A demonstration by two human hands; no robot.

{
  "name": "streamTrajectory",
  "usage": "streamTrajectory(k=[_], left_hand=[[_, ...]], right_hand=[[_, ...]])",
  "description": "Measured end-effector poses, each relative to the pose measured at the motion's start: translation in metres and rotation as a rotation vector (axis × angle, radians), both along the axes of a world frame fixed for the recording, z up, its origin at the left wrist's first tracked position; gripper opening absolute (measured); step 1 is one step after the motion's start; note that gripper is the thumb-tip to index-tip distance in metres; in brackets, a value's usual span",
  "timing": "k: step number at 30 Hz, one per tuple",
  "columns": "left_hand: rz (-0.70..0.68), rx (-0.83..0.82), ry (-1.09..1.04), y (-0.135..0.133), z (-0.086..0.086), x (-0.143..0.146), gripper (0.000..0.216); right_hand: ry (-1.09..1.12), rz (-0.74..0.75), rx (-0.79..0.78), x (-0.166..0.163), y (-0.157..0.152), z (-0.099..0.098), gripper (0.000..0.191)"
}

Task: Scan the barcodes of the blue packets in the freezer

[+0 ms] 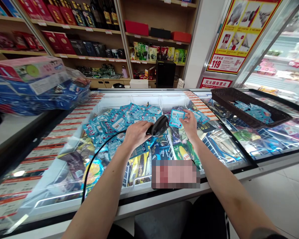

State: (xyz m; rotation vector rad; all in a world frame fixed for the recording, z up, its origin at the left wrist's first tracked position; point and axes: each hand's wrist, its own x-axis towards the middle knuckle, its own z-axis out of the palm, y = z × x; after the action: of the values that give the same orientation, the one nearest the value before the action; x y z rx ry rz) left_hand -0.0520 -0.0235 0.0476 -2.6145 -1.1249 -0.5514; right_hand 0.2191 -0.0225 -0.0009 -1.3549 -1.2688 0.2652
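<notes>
Head view: I have the left hand (137,132) wrapped round the handle of a black scanner (160,126) above the freezer's (164,201) glass top, its cable (90,164) running down toward the near edge. My right hand (190,124) pinches one blue packet (175,118) just beside the scanner head. Loose packets (118,121) lie toward the far left corner; a brown basket (220,94), toward the far right, carries more.

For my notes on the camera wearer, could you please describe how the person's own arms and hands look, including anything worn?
The left hand and right hand are bare, with no gloves, watch or bracelet in view. The forearms are uncovered. Some dark material crosses the right one at the picture's bottom edge, perhaps a sleeve; too little shows to tell.
</notes>
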Motion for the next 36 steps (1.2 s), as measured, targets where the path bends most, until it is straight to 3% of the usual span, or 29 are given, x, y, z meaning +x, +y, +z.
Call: streamTrajectory(k=[10,14,20,23,27,30,36], left_hand=[[0.0,0.032,-0.016,0.002,-0.003,-0.002,0.031],[0.033,0.042,-0.033,0.003,-0.003,-0.003,0.03],[0.028,0.044,-0.016,0.007,-0.003,-0.006,0.03],[0.029,0.057,-0.013,0.009,-0.004,-0.008,0.03],[0.038,0.052,-0.01,0.009,-0.005,-0.008,0.031],[0.041,0.047,0.002,0.008,-0.006,-0.006,0.031],[0.034,0.042,-0.011,0.007,-0.007,-0.007,0.031]], right_hand=[[-0.118,-0.367,-0.088,0.042,0.003,-0.008,0.047],[-0.215,-0.428,-0.079,0.048,0.003,-0.01,0.046],[-0.442,-0.5,-0.079,0.048,-0.003,-0.006,0.027],[-0.482,-0.479,-0.091,0.044,-0.006,-0.002,0.028],[-0.509,-0.308,-0.144,0.037,-0.008,-0.002,0.041],[-0.498,-0.222,-0.151,0.035,-0.007,-0.006,0.037],[-0.56,-0.316,-0.215,0.037,-0.004,-0.009,0.036]])
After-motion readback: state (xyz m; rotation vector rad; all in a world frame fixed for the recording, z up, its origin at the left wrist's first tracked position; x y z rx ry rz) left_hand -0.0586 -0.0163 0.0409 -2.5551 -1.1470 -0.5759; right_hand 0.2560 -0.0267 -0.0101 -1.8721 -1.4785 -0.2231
